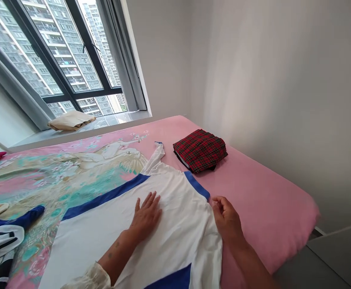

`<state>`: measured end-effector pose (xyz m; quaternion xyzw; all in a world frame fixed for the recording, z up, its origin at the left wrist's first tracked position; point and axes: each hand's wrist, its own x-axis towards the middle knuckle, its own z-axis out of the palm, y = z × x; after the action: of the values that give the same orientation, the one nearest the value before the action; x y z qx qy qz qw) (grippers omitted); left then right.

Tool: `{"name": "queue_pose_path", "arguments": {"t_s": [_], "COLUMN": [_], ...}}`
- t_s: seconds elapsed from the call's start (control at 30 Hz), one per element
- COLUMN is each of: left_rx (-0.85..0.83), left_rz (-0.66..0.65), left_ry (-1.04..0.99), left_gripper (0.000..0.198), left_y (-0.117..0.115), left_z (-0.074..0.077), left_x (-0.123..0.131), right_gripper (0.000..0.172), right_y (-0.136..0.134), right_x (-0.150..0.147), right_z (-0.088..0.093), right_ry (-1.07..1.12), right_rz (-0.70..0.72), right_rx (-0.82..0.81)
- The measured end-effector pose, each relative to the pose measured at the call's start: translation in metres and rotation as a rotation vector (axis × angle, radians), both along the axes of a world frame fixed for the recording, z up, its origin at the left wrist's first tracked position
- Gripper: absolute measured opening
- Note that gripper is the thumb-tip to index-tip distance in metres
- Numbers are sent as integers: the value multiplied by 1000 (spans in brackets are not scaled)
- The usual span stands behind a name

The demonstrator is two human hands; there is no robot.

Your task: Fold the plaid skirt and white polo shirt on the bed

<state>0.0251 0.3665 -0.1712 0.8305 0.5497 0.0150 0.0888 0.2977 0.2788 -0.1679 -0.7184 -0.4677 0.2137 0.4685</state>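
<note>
white blue-trimmed fabric shirt (178, 228) is spread flat on pink patterned bed sheet (253, 192) | left hand (147, 216) is laid on it — fingers open, flat | right hand (226, 218) is held at its edge, half curled — grip cannot be told

No text, label, brand, number or sign is showing legibly. The white shirt (169, 224) is lying plain between its blue bands, and the folded red plaid garment (199, 150), at one o'clock from it, is bearing no lettering.
</note>
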Motion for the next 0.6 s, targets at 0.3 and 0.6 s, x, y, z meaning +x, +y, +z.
{"name": "queue_pose_path", "arguments": {"t_s": [0.3, 0.6], "left_rx": [-103, -44], "left_rz": [-29, 67], "left_ry": [16, -4], "left_gripper": [82, 64], "left_y": [-18, -15], "left_z": [-9, -11], "left_x": [2, -42], "right_gripper": [48, 49], "right_y": [78, 96], "right_x": [-77, -88], "right_z": [-6, -22], "right_ry": [-545, -718], "right_rz": [575, 503], "right_rx": [-161, -123]}}
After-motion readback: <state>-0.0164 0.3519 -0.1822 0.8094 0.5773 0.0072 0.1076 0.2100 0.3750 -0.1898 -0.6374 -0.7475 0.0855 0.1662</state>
